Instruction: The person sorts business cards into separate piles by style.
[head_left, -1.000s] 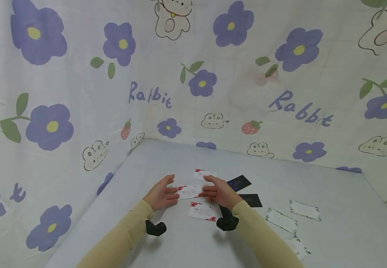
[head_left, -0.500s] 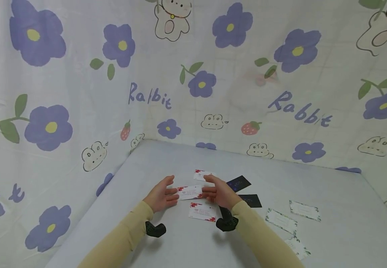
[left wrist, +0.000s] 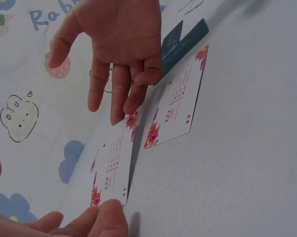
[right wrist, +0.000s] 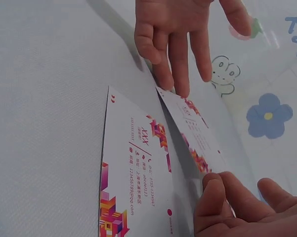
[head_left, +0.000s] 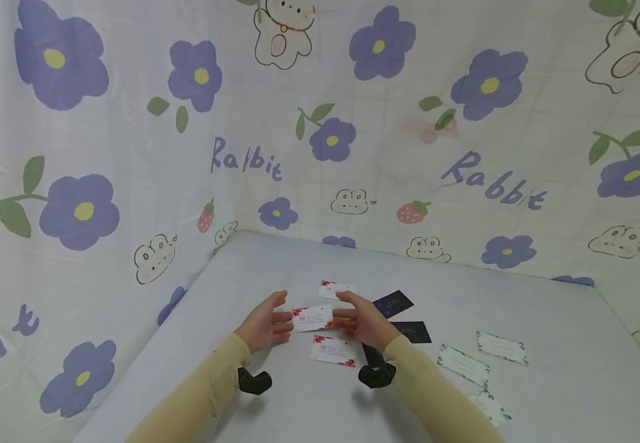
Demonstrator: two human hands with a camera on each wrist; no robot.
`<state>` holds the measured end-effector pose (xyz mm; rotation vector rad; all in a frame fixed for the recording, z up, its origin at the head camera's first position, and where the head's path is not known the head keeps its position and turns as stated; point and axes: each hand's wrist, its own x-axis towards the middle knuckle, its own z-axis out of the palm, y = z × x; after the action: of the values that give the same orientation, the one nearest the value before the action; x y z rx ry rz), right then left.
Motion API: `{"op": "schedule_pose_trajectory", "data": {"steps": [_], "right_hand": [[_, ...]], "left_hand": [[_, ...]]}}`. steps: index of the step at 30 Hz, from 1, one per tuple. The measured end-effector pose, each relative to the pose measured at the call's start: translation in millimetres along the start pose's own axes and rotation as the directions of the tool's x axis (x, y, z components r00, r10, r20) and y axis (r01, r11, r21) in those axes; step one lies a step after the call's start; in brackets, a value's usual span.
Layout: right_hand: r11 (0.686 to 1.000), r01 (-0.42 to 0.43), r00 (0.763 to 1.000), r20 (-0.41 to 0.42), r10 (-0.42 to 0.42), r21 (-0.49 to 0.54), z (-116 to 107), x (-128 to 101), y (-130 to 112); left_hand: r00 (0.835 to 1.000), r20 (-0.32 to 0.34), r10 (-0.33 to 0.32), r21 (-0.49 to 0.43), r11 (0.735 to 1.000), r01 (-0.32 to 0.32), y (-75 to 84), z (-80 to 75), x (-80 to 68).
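A purple-flowered cloth wall (head_left: 375, 172) is hung across the back and left, and below it a white table (head_left: 276, 264) is spread. In from six o'clock two cream sleeves (head_left: 192, 394) are stretched, and now two hands are in play! The left hand (head_left: 263, 323) is placed at nine o'clock of the middle red-patterned card (head_left: 312, 319), the right hand (head_left: 368, 323) at three. Both are held well open, fingers loosely extended, thumbs apart from the card; nothing is clenched, and the card is met only by fingertips at its two short ends. A shadow is cast along its near edge; whether it is lifted cannot be told. Two black wrist devices (head_left: 255, 381) are worn. Eight cards are counted! Three are red-patterned: from the middle one, the far card (head_left: 328, 288) is seen at one o'clock, the near card (head_left: 333, 351) at five. Two black cards (head_left: 416, 332) are spotted around three, partly hidden by the right hand. Three leaf-bordered cards (head_left: 466, 364) are scattered towards four.
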<state>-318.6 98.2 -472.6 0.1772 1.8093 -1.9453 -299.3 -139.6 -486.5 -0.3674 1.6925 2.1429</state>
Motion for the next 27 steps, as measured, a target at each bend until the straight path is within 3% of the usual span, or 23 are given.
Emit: {"op": "schedule_pose_trajectory", "data": {"steps": [6,17,27], "right_hand": [[0.999,0.013,1.000,0.008,-0.013,-0.039,-5.3,-7.5,0.2],[1.000,0.019,0.998,0.062,-0.018,-0.014,-22.8,-33.3,-4.4],[1.000,0.000,1.000,0.013,0.000,-0.014,-35.2,-61.4,-1.1]], "left_hand": [[1.000,-0.001,0.014,0.080,0.997,-0.014,1.3,4.4,-7.0],[0.995,0.093,0.035,0.134,0.990,-0.047,7.2,14.2,-22.2],[0.989,0.142,0.036,0.158,0.986,-0.059,6.2,29.1,-38.3]]}}
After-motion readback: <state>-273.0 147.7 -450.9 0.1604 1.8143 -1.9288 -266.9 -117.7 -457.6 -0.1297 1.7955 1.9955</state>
